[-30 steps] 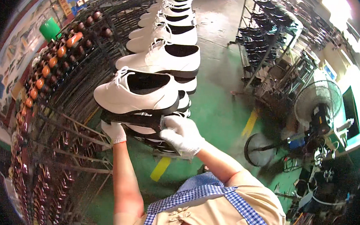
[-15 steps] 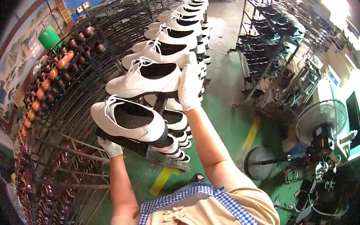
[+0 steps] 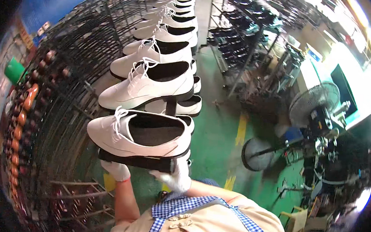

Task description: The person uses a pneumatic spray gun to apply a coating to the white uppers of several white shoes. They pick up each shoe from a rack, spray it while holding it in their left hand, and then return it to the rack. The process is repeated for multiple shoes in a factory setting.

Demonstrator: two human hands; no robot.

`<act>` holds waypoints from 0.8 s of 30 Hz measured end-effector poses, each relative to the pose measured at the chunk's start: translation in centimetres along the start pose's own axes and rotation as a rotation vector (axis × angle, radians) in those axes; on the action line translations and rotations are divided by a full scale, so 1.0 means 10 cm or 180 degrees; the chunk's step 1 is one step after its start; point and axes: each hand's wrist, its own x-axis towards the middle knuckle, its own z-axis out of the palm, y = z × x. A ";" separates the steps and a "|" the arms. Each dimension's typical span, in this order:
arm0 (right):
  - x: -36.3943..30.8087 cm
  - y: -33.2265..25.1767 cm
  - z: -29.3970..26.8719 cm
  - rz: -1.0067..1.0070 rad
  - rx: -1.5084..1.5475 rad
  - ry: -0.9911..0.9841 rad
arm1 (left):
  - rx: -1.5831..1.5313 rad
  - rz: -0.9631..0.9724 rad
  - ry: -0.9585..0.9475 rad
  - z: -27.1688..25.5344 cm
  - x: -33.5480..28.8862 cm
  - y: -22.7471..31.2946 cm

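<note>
A row of white lace-up shoes (image 3: 154, 78) stands along the top of a dark metal shoe rack (image 3: 138, 160), stretching away from me. The nearest white shoe (image 3: 106, 130) sits on the rack's near end, toe to the left. Both hands wear white gloves. Under the left part of that end bar, my left hand (image 3: 116, 170) is closed on the rack, its fingertips partly hidden. My right hand (image 3: 178, 178) is at the bar's right end, fingers wrapped beneath it and slightly blurred. More white shoes (image 3: 189, 105) show on a lower level.
Along the left runs a dark rack with orange-brown shoes (image 3: 22, 119). A rack of black shoes (image 3: 232, 38) stands at the far right. Nearer on the right are a standing fan (image 3: 315, 105) and its round base (image 3: 257, 155). Yellow lines (image 3: 241, 130) mark the green floor.
My right hand has left the side of a white shoe farther back and come down to the rack's near end. The rack sits a little lower in view; my left hand stays at it.
</note>
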 end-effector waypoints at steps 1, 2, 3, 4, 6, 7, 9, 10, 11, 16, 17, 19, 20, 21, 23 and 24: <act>0.02 0.10 0.09 0.0418 0.0117 0.0075 | -0.0030 -0.0121 -0.0165 -0.02 0.01 -0.01; 0.05 0.20 0.14 0.0156 0.0230 0.0313 | -0.0098 -0.0243 -0.0356 -0.01 0.05 0.00; 0.05 0.29 0.16 0.0178 0.0192 0.0283 | -0.0167 -0.0332 -0.0513 0.02 0.09 0.03; 0.06 0.39 0.17 0.0205 0.0152 0.0257 | -0.0221 -0.0430 -0.0519 0.11 0.11 0.15; 0.14 0.50 0.21 -0.0114 0.0298 0.0565 | -0.0282 -0.0805 -0.0765 0.18 0.23 0.16; 0.22 0.56 0.18 -0.0063 0.0384 0.0652 | -0.0291 -0.1054 -0.0847 0.24 0.27 0.14; 0.32 0.69 0.12 0.0036 0.0421 0.0876 | -0.0642 -0.0970 -0.0965 0.39 0.29 0.04; 0.38 0.77 0.09 0.0062 0.0359 0.0996 | -0.0818 -0.0925 -0.1015 0.47 0.32 -0.01; 0.48 0.82 0.07 0.0086 0.0311 0.1112 | -0.0754 -0.1031 -0.1044 0.59 0.36 -0.01; 1.11 1.07 -0.29 -0.0126 0.0502 0.1374 | -0.0758 -0.1003 -0.0990 1.26 0.50 -0.19; 1.26 1.11 -0.38 -0.0101 0.0599 0.1346 | -0.0765 -0.0954 -0.0956 1.41 0.54 -0.26; 1.60 1.25 -0.55 -0.0244 0.0727 0.1350 | -0.0676 -0.0798 -0.0974 1.72 0.63 -0.48; 1.76 1.34 -0.63 -0.0205 0.0580 0.1326 | -0.0615 -0.0721 -0.0979 1.87 0.71 -0.60; 1.95 1.42 -0.72 -0.0167 0.0436 0.1292 | -0.0247 -0.0449 -0.1022 2.03 0.81 -0.72; 2.36 1.51 -0.81 -0.0128 0.0253 0.1292 | -0.0330 -0.0533 -0.1069 2.28 0.95 -0.87; 2.53 1.61 -0.85 -0.0151 0.0004 0.1336 | -0.0467 -0.0550 -0.0937 2.49 1.09 -0.90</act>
